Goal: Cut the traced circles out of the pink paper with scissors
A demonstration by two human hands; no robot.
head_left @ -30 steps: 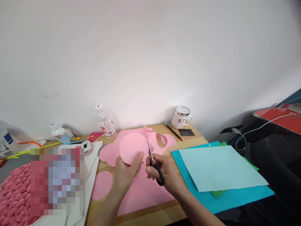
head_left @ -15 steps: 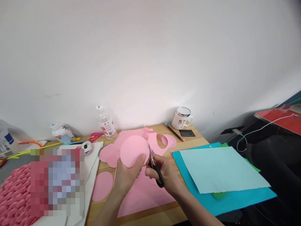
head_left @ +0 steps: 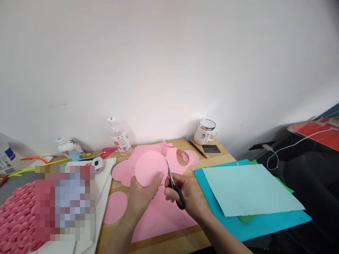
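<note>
My left hand pinches the lower edge of a round pink paper disc and holds it up above the wooden desk. My right hand grips black-handled scissors, whose blades point up along the disc's right edge. Below both hands lies a large pink sheet. More pink offcuts with curved holes lie behind the disc, and a cut pink oval rests to the left.
A stack of light blue, teal and green sheets covers the desk's right side. At the back stand a water bottle, a white mug, a pencil, pink scissors and a small jar. Left: white board, pink knit mat.
The disc has turned slightly in my left hand and my thumb has shifted along its lower edge. The scissors stay at the disc's right edge.
</note>
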